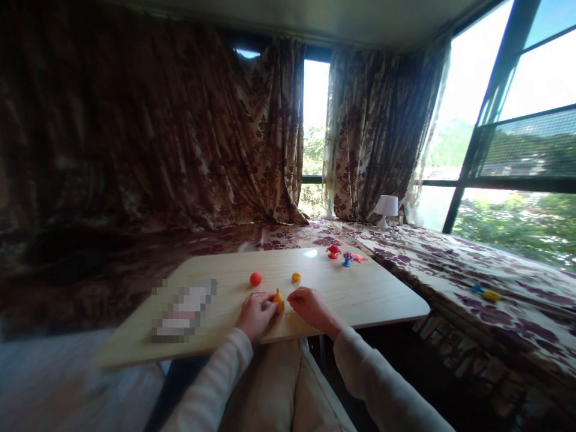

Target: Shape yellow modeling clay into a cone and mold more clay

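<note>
My left hand [255,313] rests on the light wooden table [369,294], its fingers curled around a small orange-yellow clay piece [279,300]. My right hand [309,307] lies just to the right of that piece, fingers bent in a pinch; what they hold, if anything, is too small to see. A red ball [255,278] and a small orange lump [296,276] sit on the table just beyond my hands.
Small red, blue and pink clay figures [344,254] stand at the table's far right. A blurred-out patch lies at the left. A patterned bed cover [450,258] with a white lamp [386,207] and blue and yellow pieces [486,293] runs along the windows. Curtains hang behind.
</note>
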A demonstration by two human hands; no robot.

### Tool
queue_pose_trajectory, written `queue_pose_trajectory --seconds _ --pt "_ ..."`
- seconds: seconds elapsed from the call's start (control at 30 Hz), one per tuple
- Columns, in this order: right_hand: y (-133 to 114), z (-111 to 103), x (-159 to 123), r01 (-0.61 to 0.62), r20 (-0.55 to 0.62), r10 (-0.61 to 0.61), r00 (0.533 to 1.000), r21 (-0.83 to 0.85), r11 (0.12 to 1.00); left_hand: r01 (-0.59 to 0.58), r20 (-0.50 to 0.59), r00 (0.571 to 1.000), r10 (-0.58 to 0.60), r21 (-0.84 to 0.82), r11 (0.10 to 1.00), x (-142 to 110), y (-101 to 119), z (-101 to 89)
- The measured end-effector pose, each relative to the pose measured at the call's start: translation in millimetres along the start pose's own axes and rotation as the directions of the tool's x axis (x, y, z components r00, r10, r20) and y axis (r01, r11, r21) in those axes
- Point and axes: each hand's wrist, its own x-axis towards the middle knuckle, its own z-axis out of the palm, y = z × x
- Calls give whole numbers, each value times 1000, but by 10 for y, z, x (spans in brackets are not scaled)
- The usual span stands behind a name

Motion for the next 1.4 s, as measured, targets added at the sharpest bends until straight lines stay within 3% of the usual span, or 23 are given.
queue_pose_trajectory --seconds 0.33,0.8,1.07,1.4 --pt "38 202 -111 30 -163 -43 986 -81 996 15 24 999 -21 226 974 -72 74 6" --pt "110 251 -19 -64 -164 61 985 -12 998 -1 61 998 -21 343 939 -86 236 8" --pt "29 225 -47 -26 -160 28 987 16 1000 26 43 998 -45 369 929 -67 253 50" --pt "-46 231 16 -109 -156 114 981 43 993 13 46 998 -34 393 919 -81 287 70"
